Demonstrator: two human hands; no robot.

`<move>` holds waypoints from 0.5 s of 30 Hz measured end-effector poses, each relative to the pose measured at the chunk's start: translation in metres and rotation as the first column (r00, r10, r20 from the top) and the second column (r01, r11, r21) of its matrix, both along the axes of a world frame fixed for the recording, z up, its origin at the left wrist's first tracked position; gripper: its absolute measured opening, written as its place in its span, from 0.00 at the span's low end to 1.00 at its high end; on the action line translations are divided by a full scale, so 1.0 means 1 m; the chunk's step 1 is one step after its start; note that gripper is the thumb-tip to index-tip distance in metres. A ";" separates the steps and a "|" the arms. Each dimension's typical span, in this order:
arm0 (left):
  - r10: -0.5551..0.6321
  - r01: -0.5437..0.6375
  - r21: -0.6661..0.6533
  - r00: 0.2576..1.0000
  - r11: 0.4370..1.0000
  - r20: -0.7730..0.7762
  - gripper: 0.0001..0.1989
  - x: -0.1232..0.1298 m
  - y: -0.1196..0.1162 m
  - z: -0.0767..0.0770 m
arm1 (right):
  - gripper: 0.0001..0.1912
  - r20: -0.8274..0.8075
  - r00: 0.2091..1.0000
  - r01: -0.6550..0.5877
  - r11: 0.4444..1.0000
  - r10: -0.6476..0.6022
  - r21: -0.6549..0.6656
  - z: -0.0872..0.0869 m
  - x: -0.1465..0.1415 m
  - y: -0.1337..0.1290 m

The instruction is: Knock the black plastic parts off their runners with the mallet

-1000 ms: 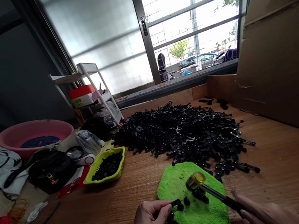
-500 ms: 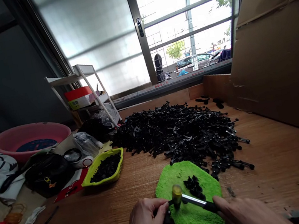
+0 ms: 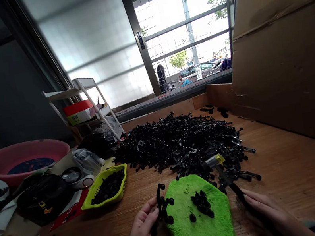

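Black part [image 3: 162, 206] sits upright at the left edge of the green pad [image 3: 201, 235], pinched between thumb and fingers of our left hand [image 3: 141, 227]. Our right hand [image 3: 264, 206] grips the hammer [image 3: 235, 189], well apart. We judge this a positioning step; striking would call for steadying the part, clear of the loose caps [image 3: 202, 203].

Counted one green pad [image 3: 205, 234]. On pad: one separate black knob [image 3: 192, 218], one clump [image 3: 201, 204], uncountable. Behind pad: one heap of black strips [image 3: 176, 141], uncountable. Left of pad: one left hand [image 3: 141, 228], one yellow basket [image 3: 123, 185], one pink basin [image 3: 56, 151]. Right of pad: one right hand [image 3: 265, 208], one hammer [image 3: 236, 190].
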State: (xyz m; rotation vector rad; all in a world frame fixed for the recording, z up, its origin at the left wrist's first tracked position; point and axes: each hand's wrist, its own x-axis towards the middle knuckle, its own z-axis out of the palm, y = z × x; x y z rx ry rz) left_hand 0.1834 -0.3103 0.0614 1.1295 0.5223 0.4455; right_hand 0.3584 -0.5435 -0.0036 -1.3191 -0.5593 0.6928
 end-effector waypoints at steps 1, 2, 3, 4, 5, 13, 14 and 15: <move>-0.004 0.004 0.002 1.000 1.000 0.004 0.15 0.002 0.000 0.001 | 0.17 -0.071 0.997 -0.032 0.999 0.035 0.034 -0.004 0.001 0.003; -0.022 0.022 0.003 1.000 1.000 0.003 0.14 0.004 0.000 0.002 | 0.18 -0.108 0.993 -0.045 0.997 0.051 0.062 -0.007 0.002 0.006; -0.049 0.049 0.002 0.999 0.999 0.005 0.12 0.007 0.000 0.002 | 0.17 -0.121 0.991 -0.047 0.995 0.057 0.082 -0.009 0.002 0.008; -0.079 0.079 -0.003 0.997 0.997 0.013 0.11 0.011 -0.001 0.001 | 0.17 -0.137 0.988 -0.051 0.994 0.065 0.101 -0.010 0.002 0.009; -0.110 0.110 -0.010 0.994 0.994 0.023 0.10 0.015 -0.002 -0.001 | 0.17 -0.154 0.985 -0.058 0.991 0.077 0.121 -0.010 0.002 0.009; -0.074 0.070 -0.061 0.995 0.996 -0.063 0.11 0.051 -0.008 -0.017 | 0.14 -0.172 0.972 -0.128 0.972 0.163 0.198 -0.014 0.006 0.004; -0.075 0.072 -0.049 0.995 0.996 -0.071 0.11 0.053 -0.009 -0.017 | 0.14 -0.176 0.970 -0.133 0.971 0.169 0.198 -0.015 0.006 0.004; -0.082 0.079 -0.036 0.993 0.996 -0.079 0.11 0.053 -0.009 -0.017 | 0.14 -0.181 0.968 -0.135 0.970 0.172 0.200 -0.015 0.006 0.004</move>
